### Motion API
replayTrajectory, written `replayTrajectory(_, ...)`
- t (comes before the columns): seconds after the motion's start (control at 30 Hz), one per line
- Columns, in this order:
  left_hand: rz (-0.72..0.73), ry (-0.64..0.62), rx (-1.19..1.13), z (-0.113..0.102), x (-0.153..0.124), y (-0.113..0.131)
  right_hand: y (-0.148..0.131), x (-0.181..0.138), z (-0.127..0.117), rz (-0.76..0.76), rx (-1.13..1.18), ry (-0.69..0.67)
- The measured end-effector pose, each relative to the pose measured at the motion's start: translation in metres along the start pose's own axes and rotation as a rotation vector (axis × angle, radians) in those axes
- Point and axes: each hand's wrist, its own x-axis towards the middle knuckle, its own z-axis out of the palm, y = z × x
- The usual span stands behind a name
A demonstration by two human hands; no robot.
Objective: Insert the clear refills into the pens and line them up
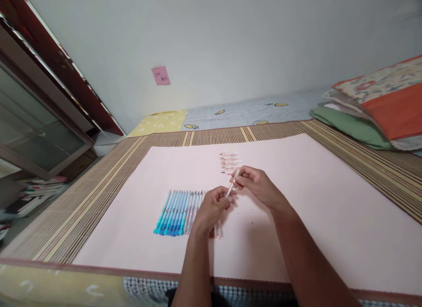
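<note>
Left hand (216,203) and right hand (253,181) both pinch a slim white pen (230,189), probably light, stiff and slick (plastic, I'd guess), best gripped mid-length.

Soft, muted light — vague shadows on the pale sheet (316,201) (stretched toward the frame's edges).

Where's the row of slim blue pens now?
In the head view, the row of slim blue pens lies left of centre on the pale pink rectangular sheet, to the left of the left hand and beside the pale greyish pens.
</note>
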Motion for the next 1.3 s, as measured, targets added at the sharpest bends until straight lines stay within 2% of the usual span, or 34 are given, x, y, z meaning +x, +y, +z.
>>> replayTrajectory(0.23,-0.018,-0.063,-0.194,-0.002,-0.001,-0.001,-0.001,-0.001,-0.001,0.003,0.038,-0.024)
replayTrajectory(0.37,0.035,-0.065,-0.209,-0.002,-0.002,-0.002,0.001,-0.001,-0.004,0.005,0.046,-0.053)
replayTrajectory(0.57,0.037,-0.102,-0.206,-0.001,-0.003,-0.002,0.0,-0.002,-0.005,0.014,0.045,-0.039)
replayTrajectory(0.67,0.058,-0.036,-0.19,0.003,-0.001,-0.006,0.001,-0.001,0.0,0.013,0.033,-0.01)
replayTrajectory(0.8,0.084,0.107,-0.136,0.01,0.005,-0.013,0.009,0.004,0.01,0.009,-0.018,0.098)
replayTrajectory(0.93,0.097,0.138,-0.133,0.013,0.007,-0.015,0.017,0.006,0.016,0.017,-0.012,0.128)
replayTrajectory(1.03,0.096,0.126,-0.159,0.011,0.006,-0.012,0.015,0.004,0.015,0.04,0.025,0.067)
replayTrajectory(1.17,0.086,0.075,-0.222,0.007,0.004,-0.009,0.01,-0.001,0.01,0.089,0.073,-0.107)
replayTrajectory(1.3,0.051,0.059,-0.258,0.004,0.004,-0.009,0.01,-0.002,0.009,0.096,0.043,-0.128)
